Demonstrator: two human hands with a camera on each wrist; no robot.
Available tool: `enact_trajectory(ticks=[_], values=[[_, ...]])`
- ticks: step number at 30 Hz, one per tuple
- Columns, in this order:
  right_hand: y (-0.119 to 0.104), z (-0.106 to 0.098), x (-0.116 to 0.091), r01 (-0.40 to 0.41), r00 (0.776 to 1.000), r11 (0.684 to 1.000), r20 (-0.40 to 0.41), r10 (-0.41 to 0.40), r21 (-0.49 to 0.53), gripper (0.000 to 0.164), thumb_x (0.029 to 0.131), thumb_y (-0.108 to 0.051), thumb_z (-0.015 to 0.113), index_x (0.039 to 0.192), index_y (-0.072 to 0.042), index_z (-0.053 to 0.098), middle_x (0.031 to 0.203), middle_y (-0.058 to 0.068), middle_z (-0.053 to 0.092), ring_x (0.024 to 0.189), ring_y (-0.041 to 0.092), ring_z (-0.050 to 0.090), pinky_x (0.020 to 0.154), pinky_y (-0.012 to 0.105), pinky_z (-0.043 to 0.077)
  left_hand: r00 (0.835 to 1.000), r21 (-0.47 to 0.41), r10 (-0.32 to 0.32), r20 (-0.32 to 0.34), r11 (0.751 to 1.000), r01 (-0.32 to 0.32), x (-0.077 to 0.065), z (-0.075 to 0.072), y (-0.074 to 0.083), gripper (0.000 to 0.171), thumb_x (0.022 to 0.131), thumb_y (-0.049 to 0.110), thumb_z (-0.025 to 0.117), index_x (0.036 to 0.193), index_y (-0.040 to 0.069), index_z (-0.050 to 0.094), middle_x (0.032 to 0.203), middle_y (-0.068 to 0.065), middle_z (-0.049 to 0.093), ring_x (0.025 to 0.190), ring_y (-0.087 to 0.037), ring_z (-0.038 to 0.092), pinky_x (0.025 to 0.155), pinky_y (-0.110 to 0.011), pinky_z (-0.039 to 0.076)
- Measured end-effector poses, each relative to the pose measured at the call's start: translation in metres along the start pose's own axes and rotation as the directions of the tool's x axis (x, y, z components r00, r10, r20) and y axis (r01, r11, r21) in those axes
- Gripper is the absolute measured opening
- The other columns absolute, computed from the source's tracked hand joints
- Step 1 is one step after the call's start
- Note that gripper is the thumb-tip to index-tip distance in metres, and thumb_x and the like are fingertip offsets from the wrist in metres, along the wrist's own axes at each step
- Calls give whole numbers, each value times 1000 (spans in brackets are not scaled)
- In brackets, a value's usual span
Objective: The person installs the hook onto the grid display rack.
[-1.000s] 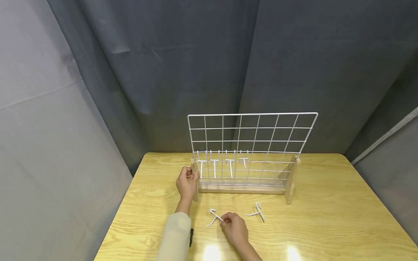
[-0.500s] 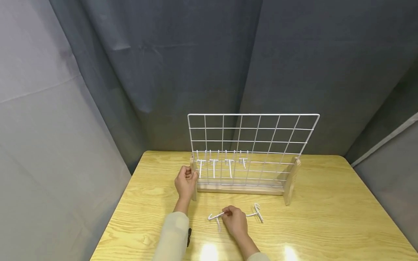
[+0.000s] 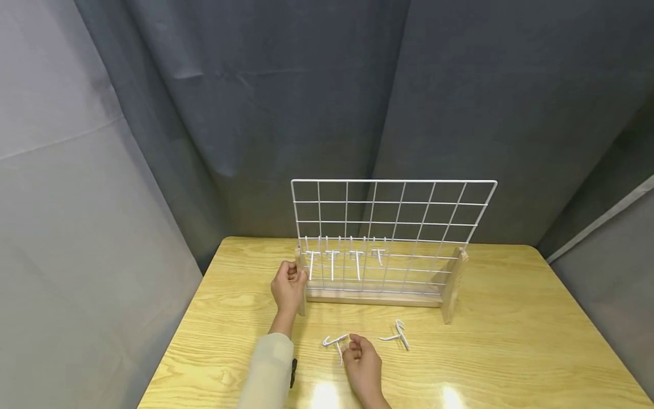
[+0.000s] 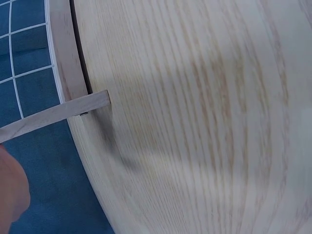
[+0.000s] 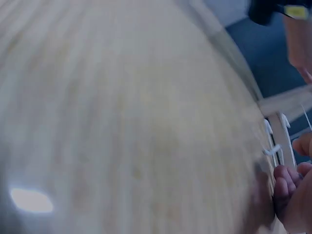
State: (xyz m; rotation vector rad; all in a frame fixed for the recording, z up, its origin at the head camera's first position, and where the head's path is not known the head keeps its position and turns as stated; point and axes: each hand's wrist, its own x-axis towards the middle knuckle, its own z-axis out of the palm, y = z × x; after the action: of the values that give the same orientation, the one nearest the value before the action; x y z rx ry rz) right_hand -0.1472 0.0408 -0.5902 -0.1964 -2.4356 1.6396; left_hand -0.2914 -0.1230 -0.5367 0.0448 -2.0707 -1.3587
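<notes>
A white wire grid (image 3: 386, 222) stands in a wooden base (image 3: 375, 297), with several white hooks (image 3: 357, 264) hung along one bar on its left half. My left hand (image 3: 288, 288) grips the left wooden upright (image 3: 302, 298); the left wrist view shows a finger (image 4: 10, 187) against that upright (image 4: 58, 112). In front of the rack, my right hand (image 3: 364, 366) holds a loose white double-pronged hook (image 3: 334, 341) by its right end, prongs leftward, arm pointing down. The right wrist view shows this hook (image 5: 274, 148) at the curled fingers (image 5: 287, 183); their exact contact is partly hidden.
Another white hook (image 3: 398, 336) lies on the wood-grain table (image 3: 511, 341), right of my right hand. The right wooden upright (image 3: 453, 287) stands behind it. Dark curtains (image 3: 327, 113) hang behind the table's back edge, and grey fabric (image 3: 87, 227) hangs at the left.
My right hand has picked up the hook's right end and turned it, so its arm now points down; the fingers have shifted on it. My left hand has stayed at the upright.
</notes>
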Motion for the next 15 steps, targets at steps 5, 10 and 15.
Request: enact_trajectory(ticks=[5, 10, 15], values=[[3, 8, -5, 38, 999, 995, -2, -39, -88, 32, 77, -5, 71, 105, 6, 61, 86, 8, 59, 69, 11, 56, 58, 19, 50, 1000, 7, -3, -6, 1000, 3, 0, -1, 0, 16, 70, 6, 69, 85, 9, 62, 75, -1, 66, 67, -15, 63, 59, -30, 54], [6, 9, -7, 69, 997, 982, -17, -74, -178, 31, 73, -6, 75, 100, 3, 65, 79, 0, 55, 69, 10, 54, 59, 22, 50, 1000, -7, -18, 0, 1000, 18, -1, -1, 2, 16, 71, 6, 69, 85, 8, 62, 75, -1, 67, 67, -15, 63, 59, -30, 54], [6, 14, -6, 118, 992, 941, -2, -125, -319, 31, 71, -11, 78, 98, 0, 68, 78, -3, 53, 69, 10, 53, 57, 23, 48, 1000, -15, -1, 7, 1000, 1, 0, -2, 3, 17, 72, 6, 70, 86, 6, 61, 78, -5, 67, 68, -18, 64, 60, -31, 55]])
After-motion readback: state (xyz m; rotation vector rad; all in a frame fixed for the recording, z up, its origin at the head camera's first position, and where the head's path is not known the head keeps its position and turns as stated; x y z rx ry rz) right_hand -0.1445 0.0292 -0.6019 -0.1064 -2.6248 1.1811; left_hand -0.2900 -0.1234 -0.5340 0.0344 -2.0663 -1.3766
